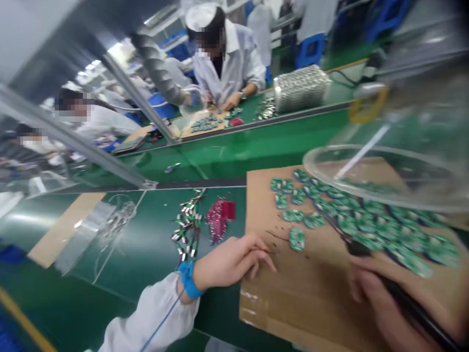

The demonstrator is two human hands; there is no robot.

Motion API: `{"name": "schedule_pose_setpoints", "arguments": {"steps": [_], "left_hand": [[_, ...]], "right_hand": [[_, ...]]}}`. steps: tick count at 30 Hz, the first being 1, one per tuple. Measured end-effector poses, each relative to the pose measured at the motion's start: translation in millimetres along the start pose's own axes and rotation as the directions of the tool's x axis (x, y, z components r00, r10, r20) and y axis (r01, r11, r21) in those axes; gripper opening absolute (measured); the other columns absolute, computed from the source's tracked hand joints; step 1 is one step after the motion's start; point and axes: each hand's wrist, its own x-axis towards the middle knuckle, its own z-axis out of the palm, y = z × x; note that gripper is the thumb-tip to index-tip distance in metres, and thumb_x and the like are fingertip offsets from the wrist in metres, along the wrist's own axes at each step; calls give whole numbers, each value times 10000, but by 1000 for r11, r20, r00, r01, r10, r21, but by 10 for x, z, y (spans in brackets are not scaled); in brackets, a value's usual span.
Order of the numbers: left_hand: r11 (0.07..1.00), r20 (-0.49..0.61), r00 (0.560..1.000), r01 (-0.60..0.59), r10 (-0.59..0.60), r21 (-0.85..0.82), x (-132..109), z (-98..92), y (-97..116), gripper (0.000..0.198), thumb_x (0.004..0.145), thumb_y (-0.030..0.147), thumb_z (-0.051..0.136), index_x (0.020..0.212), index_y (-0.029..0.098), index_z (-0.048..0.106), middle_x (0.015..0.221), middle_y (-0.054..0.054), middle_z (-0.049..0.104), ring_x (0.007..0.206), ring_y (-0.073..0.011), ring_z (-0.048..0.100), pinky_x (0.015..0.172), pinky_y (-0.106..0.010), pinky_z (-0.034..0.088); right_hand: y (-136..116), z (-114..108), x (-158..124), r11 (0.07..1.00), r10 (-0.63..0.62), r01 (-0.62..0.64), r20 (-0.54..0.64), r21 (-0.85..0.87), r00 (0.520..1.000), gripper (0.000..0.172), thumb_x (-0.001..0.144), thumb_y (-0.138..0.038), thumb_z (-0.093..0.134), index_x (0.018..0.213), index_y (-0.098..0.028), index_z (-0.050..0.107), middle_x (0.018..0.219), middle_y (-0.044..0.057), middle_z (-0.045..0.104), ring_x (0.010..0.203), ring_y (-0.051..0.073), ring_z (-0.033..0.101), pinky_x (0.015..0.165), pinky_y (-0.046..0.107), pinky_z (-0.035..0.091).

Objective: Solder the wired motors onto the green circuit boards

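Observation:
My right hand (381, 288) is closed around the dark handle of a soldering iron (361, 249), whose thin tip points up and left over several green circuit boards (366, 220). At the left part of the cardboard sheet (264, 205), my left hand (242, 259) has its thumb and index finger pinched together. What they hold, if anything, is too small to make out. Just right of these fingertips lies a single circuit board (296, 239), with a thin dark wire (276, 236) running left from it. A blue wrist strap (188, 279) with a cord circles my left wrist.
A clear plastic hood (395, 171) hangs over the boards at right. Left of the cardboard are a pile of wired metal connectors (188, 225) and red parts (220, 217). Plastic bags (88, 230) lie farther left. Across a green divider (238, 151), a co-worker (227, 63) handles similar boards.

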Motion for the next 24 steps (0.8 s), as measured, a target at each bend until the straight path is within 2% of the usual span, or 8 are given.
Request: {"name": "schedule_pose_setpoints", "arguments": {"steps": [2,4,6,8,11,16,21,24], "left_hand": [[1000,32,999,-21,20,12,174,251,17,194,1072,309,411,1055,176,552,946,-59,782,548,-71,567,605,-221,473],[1000,-14,1000,-12,12,-16,257,434,4,218,1063,321,448,1037,170,602,839,-34,760,529,-70,542,578,-208,464],[998,-63,998,1,-5,-67,269,558,-41,225,1056,334,478,1029,165,625,761,-13,720,524,-69,523,567,-202,453],[994,-89,996,5,-15,-112,238,636,-100,212,1051,327,499,1020,165,632,690,13,664,531,-68,516,567,-196,439],[989,-97,995,-1,-14,-148,178,702,-175,187,1049,304,512,1002,165,629,634,31,612,537,-66,503,567,-187,421],[957,-47,999,-11,-3,-290,156,748,-225,122,1047,282,518,1087,178,569,806,-24,725,539,-57,490,545,-181,411],[946,-78,997,-33,8,-323,171,761,-219,98,1054,253,504,1134,201,526,849,-17,725,533,-45,502,533,-169,410],[946,-108,994,-47,12,-322,177,758,-201,70,1055,246,502,1108,209,528,797,17,696,523,-41,530,532,-161,433]], "right_hand": [[-35,-37,-4,998,-59,55,145,35,988,204,1002,-225,548,1148,-314,658,754,3,642,599,165,653,545,280,542],[-78,-17,31,988,-150,136,206,78,967,207,990,-192,565,1150,-278,663,836,13,655,652,141,670,599,254,544],[-107,28,67,979,-184,159,223,125,957,209,988,-197,581,1175,-251,657,887,22,646,729,129,672,672,238,542],[-121,75,76,974,-198,159,266,161,943,231,954,-298,671,1176,-234,661,886,16,620,719,117,651,667,221,523],[-122,122,42,975,-195,153,285,163,938,209,928,-337,719,1115,-250,683,865,-11,587,653,80,601,626,195,475],[-99,129,4,973,-208,173,258,153,944,53,949,-270,689,990,-237,695,831,-17,567,666,77,582,636,190,453],[-49,145,-8,973,-209,171,265,157,941,88,947,-275,689,1028,-241,697,855,-5,585,679,91,598,638,204,468],[-25,155,-12,970,-217,176,272,165,938,159,927,-281,719,1081,-255,696,875,-2,606,688,96,608,647,209,481]]}}
